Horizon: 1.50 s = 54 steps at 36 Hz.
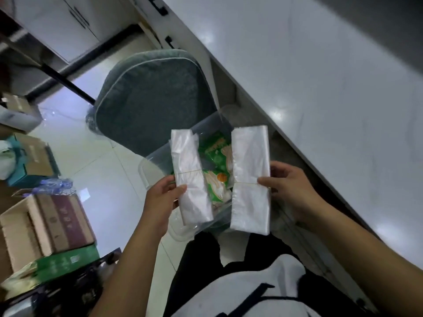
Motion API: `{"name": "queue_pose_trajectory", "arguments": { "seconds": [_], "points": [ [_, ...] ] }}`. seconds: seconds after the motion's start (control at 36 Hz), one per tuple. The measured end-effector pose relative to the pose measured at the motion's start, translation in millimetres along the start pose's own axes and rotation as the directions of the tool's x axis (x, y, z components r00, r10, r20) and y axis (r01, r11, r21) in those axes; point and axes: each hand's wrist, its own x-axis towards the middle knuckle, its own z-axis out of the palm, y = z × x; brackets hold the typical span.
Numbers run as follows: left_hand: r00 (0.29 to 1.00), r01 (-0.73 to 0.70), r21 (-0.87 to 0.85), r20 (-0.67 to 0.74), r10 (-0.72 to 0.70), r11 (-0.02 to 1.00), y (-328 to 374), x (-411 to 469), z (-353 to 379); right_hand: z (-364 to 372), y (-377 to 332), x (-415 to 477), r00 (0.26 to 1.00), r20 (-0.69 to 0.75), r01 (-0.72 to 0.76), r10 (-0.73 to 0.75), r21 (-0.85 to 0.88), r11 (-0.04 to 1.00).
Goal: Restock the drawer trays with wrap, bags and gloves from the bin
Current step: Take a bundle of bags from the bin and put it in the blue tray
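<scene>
- Both forearms are stretched forward, left hand (pixel 160 200) and right hand (pixel 290 191) raised side by side.
- A pale grey worktop (pixel 320 88) is seen at the right; a teal cushioned chair (pixel 155 94) and cardboard boxes (pixel 45 225) stand on the white tiled floor (pixel 103 175).
- The left grip is closed on a narrow banded bundle of clear plastic bags (pixel 192 177), the right on a wider banded bundle (pixel 250 175) (thumbs on top), both held over a clear plastic bin (pixel 146 165) containing a green glove packet (pixel 215 154).

Glossy tile floor (pixel 96 156): cardboard boxes (pixel 45 223) at left, green box (pixel 66 261) against them, teal box (pixel 27 161) further back. Grey cushioned seat (pixel 155 92) mid-floor, clear bin (pixel 143 170) at its near edge. White table (pixel 320 88) runs along the right.
</scene>
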Motion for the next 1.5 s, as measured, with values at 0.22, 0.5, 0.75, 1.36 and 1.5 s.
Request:
{"name": "queue_pose_trajectory", "arguments": {
  "seconds": [0.22,0.5,0.75,1.36,1.5],
  "points": [
    [0.988,-0.014,-0.173,0.146,0.040,0.985,8,-52,-6,0,5,-49,0.992,-0.105,0.076,-0.064,0.113,0.991],
    [0.823,-0.072,-0.126,0.553,0.131,0.989,-2,-84,-7,25,73,-190,0.858,-0.506,0.220,-0.090,0.203,0.954],
    [0.632,-0.221,0.030,0.765,0.120,0.975,-35,-164,39,21,144,-304,0.662,-0.749,0.299,-0.017,0.244,0.923],
    [-0.137,-0.946,-0.002,0.909,0.393,-0.324,-153,-437,225,-146,205,-427,0.611,-0.788,0.687,-0.077,0.480,0.545],
    [-0.067,-0.990,-0.023,0.944,0.323,-0.136,-158,-466,253,-191,224,-453,0.645,-0.758,0.699,-0.098,0.533,0.478]
  ]
}}
